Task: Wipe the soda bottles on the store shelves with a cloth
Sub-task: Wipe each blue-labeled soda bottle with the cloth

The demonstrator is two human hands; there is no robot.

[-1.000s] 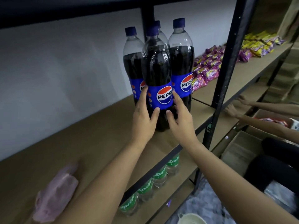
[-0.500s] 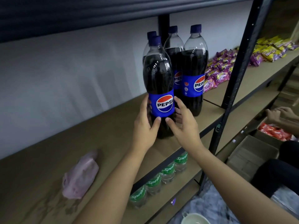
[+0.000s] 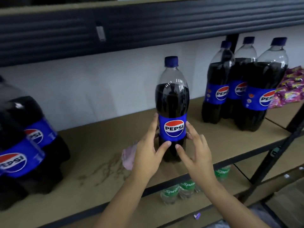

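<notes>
A large Pepsi bottle (image 3: 171,99) with a blue cap and blue label stands upright in the middle of the brown shelf board (image 3: 92,145). My left hand (image 3: 146,155) grips its lower left side, thumb across the front under the label. On the lower right side my right hand (image 3: 195,153) holds it, thumb near the base and fingers along the label. A crumpled pink cloth (image 3: 129,157) lies on the shelf just left of the bottle, partly hidden behind my left hand. Neither hand touches the cloth.
Three more Pepsi bottles (image 3: 243,89) stand grouped at the right of the shelf, others (image 3: 24,145) at the left edge. Purple snack packets (image 3: 289,89) lie far right. Sprite bottles (image 3: 179,190) sit on the shelf below. A black upright (image 3: 271,155) runs down the right.
Both hands have carried the front Pepsi bottle leftward, away from the group, to the middle of the shelf beside the pink cloth. The view has swung left.
</notes>
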